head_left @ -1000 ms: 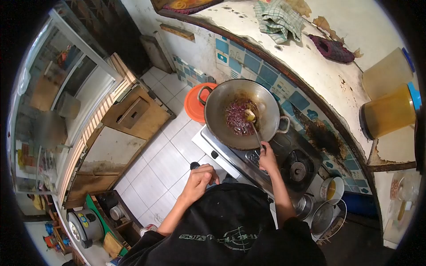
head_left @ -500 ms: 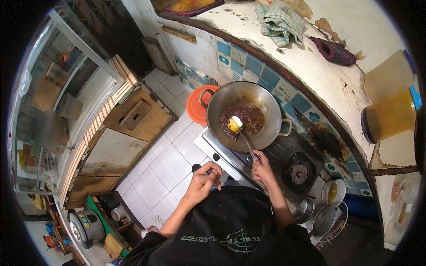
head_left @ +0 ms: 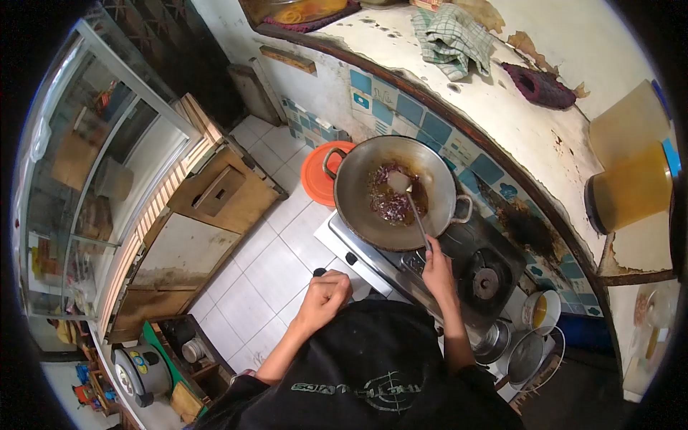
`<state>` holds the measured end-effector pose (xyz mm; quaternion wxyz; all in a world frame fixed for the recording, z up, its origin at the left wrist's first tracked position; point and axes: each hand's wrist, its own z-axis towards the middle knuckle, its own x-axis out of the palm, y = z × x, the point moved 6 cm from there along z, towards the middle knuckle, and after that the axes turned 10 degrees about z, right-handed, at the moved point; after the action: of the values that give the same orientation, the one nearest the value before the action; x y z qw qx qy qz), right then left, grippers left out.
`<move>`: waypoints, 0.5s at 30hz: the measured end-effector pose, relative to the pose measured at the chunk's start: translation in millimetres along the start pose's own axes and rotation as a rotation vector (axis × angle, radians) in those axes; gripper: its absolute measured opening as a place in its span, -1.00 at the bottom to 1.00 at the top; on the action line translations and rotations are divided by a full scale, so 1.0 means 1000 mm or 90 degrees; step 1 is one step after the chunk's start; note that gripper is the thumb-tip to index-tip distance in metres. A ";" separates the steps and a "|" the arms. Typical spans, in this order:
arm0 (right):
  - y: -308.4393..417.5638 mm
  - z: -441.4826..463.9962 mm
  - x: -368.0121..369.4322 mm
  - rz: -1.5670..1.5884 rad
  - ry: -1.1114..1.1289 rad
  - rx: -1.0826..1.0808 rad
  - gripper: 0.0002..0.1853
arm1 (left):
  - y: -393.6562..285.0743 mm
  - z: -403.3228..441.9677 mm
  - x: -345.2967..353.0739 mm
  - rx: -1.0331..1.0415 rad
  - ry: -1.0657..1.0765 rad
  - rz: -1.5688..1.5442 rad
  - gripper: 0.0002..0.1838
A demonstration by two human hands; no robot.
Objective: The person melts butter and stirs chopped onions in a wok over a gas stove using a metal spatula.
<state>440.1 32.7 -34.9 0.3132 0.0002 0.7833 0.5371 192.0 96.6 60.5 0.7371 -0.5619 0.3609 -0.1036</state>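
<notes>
A large metal wok (head_left: 353,212) sits on the gas stove (head_left: 469,247). Chopped purplish pieces that look like shallots (head_left: 393,209) lie in brownish oil at its bottom. My right hand (head_left: 438,276) is closed around the handle of a metal spatula (head_left: 418,218), whose head rests among the pieces near the wok's middle. In front of my body, left of the stove's front edge, my left hand (head_left: 324,299) is curled into a fist, and nothing shows in it. A black stove knob (head_left: 319,272) appears just beyond that fist.
An orange lid (head_left: 315,175) lies behind the wok's left handle. Beside the stove at right stand metal pots (head_left: 527,356) and a white pail (head_left: 542,309). A ledge above the tiles bears a checked cloth (head_left: 455,43) and a container of yellow liquid (head_left: 631,186). A wooden cabinet (head_left: 183,244) stands left.
The spatula head has moved up and right in the wok, and its yellow-white shine is gone. My right hand has shifted slightly right. My left fingers have curled tighter.
</notes>
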 end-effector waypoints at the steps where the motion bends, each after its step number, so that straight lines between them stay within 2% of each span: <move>1: -0.001 0.004 -0.005 -0.002 -0.017 -0.014 -0.53 | 0.000 -0.001 0.000 -0.007 -0.011 -0.004 -0.56; 4: -0.002 0.009 -0.020 -0.056 -0.059 0.019 -0.53 | 0.006 -0.008 0.000 -0.028 -0.013 -0.003 -0.55; 5: 0.001 0.012 -0.024 -0.039 -0.040 0.082 -0.54 | 0.005 -0.010 -0.001 -0.031 -0.014 -0.003 -0.55; 10: -0.025 0.029 -0.022 -0.088 -0.055 0.104 -0.53 | 0.003 -0.012 -0.006 -0.022 -0.057 -0.013 -0.56; 13: -0.064 0.043 -0.006 -0.054 -0.039 0.085 -0.55 | 0.006 -0.018 -0.004 -0.048 -0.054 -0.014 -0.55; 15: -0.056 0.040 0.006 0.074 0.005 0.164 -0.58 | 0.005 -0.019 -0.003 -0.037 -0.058 -0.015 -0.55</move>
<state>473.8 44.2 -93.7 0.2757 0.0837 0.8457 0.4492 175.8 85.4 54.8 0.7345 -0.5918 0.3232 -0.0762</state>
